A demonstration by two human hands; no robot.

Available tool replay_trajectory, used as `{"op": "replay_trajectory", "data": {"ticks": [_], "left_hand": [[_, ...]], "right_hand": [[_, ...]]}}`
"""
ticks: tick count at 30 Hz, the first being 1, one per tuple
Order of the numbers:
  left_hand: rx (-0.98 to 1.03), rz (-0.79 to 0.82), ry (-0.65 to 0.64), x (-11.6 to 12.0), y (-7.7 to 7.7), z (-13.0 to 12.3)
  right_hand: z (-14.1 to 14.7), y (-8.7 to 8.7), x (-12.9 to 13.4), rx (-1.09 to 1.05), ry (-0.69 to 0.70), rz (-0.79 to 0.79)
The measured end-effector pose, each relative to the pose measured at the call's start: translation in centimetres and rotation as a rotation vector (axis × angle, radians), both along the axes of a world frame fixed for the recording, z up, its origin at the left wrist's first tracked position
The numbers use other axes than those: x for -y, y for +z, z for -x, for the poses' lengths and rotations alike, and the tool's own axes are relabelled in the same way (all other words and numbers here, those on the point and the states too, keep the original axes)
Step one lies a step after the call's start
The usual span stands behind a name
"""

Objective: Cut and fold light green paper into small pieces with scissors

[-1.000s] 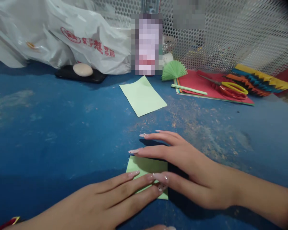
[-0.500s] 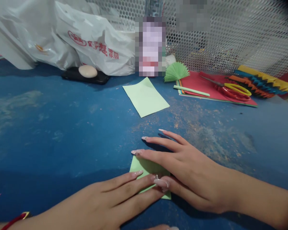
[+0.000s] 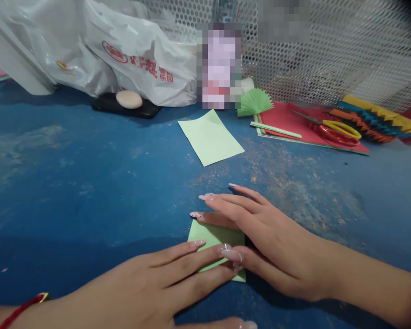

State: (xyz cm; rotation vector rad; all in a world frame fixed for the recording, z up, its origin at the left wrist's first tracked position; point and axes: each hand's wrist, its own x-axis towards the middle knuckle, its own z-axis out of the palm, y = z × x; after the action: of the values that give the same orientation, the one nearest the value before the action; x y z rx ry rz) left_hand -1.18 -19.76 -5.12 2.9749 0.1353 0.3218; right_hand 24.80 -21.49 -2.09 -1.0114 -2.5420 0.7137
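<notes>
A light green paper (image 3: 214,235) lies on the blue table beneath both hands, near the front. My left hand (image 3: 157,283) rests flat with its fingers spread over the paper's lower part. From the right, my right hand (image 3: 274,242) reaches over the paper's right side. Its fingers are apart, and its thumb tip touches the left fingertips. Part of the paper is hidden under the hands. Farther back lies a second light green sheet (image 3: 212,137), with one corner slightly raised.
Behind are white plastic bags (image 3: 150,59), a black phone (image 3: 102,105) with a pale oval object (image 3: 129,99), and a green paper fan (image 3: 255,103). Scissors (image 3: 340,130) lie on red paper (image 3: 281,114), beside pleated coloured papers (image 3: 380,119). A perforated metal screen (image 3: 345,55) stands at the back.
My right index finger has lifted off the paper's top edge and shifted up beside the other fingers. My left hand stays on the paper. The view has moved slightly.
</notes>
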Motion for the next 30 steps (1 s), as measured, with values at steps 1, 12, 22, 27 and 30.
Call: {"op": "replay_trajectory", "data": {"ticks": [1, 12, 22, 27, 30], "left_hand": [[-0.012, -0.038, -0.033, -0.1, 0.2, 0.0], [-0.028, -0.074, -0.065, -0.4, 1.0, -0.2], [-0.033, 0.000, -0.066, -0.5, 1.2, -0.2], [-0.036, 0.059, -0.088, -1.0, 2.2, -0.5], [-0.100, 0.167, -0.117, -1.6, 3.5, -0.7]], "right_hand": [[0.0, 0.0, 0.0, 0.002, -0.002, -0.001], [0.2, 0.1, 0.0, -0.039, 0.047, -0.038], [0.4, -0.1, 0.2, 0.016, 0.021, -0.027], [0.5, 0.2, 0.2, 0.010, 0.004, -0.021], [0.6, 0.5, 0.2, 0.004, -0.005, 0.002]]}}
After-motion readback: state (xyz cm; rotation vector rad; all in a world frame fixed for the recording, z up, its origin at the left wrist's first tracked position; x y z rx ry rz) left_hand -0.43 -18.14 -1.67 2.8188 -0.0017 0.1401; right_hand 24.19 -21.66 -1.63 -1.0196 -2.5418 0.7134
